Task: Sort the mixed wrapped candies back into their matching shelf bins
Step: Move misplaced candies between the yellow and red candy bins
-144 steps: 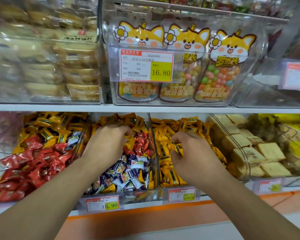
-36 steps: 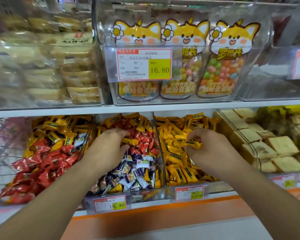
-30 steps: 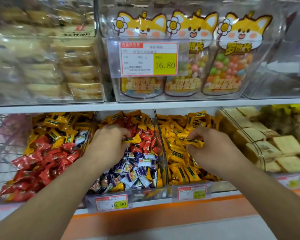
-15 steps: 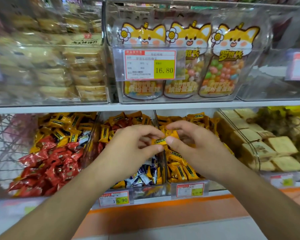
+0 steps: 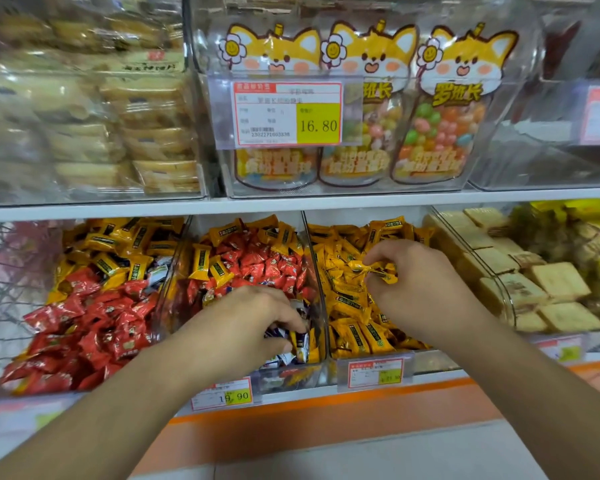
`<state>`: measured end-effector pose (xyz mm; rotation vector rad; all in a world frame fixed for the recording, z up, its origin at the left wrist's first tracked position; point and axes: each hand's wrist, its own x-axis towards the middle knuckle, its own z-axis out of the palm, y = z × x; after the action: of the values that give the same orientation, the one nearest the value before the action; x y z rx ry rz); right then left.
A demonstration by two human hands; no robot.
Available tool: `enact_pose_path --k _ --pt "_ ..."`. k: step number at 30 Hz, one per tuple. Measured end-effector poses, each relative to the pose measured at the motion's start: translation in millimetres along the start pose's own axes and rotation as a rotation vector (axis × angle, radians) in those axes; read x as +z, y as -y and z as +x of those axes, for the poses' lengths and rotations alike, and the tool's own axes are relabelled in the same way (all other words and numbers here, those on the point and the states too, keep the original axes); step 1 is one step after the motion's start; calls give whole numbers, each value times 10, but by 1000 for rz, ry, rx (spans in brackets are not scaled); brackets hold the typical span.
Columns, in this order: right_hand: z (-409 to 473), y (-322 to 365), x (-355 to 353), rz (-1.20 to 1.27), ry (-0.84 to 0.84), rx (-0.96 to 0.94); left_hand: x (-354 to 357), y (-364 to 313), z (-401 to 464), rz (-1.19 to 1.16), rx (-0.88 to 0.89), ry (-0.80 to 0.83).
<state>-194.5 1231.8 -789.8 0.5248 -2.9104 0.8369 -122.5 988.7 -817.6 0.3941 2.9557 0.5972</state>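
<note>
Right hand (image 5: 420,289) pinching a crinkled yellow candy (image 5: 373,268) over the yellow-filled bin (image 5: 317,271); left hand (image 5: 246,320) curled around wrappers in the mixed middle bin (image 5: 174,271), near the shelf's front edge.

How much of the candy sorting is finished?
The yellow bin on the right already looks all yellow. In hand: the right hand pinches a yellow candy over it, while the left hand digs in the middle bin. Left: that bin still mixes red, yellow and blue-white candies, and so does the left bin. Lots to go.
</note>
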Motion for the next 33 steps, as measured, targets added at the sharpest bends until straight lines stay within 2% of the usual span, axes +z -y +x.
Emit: enact_pose_path --k 11,18,22,25,29,31,33 --pt "-30 45 15 -28 -8 -42 1 70 17 89 33 -147" --pt "-66 129 24 -18 -17 -151 -222 31 -79 -254 -156 -527" --pt "-145 284 61 88 82 -275 -261 -127 -100 -576 -161 -606" --pt "-203 384 91 81 74 -330 -240 -306 -98 -711 -145 -597" --pt "-167 304 48 -9 -52 -285 -181 -304 -72 -706 -136 -500" --pt "-113 189 3 -70 -98 -180 -123 -230 -65 -598 -136 -377" --pt "-68 88 -19 -145 -123 -104 -27 -157 -60 -360 -124 -254"
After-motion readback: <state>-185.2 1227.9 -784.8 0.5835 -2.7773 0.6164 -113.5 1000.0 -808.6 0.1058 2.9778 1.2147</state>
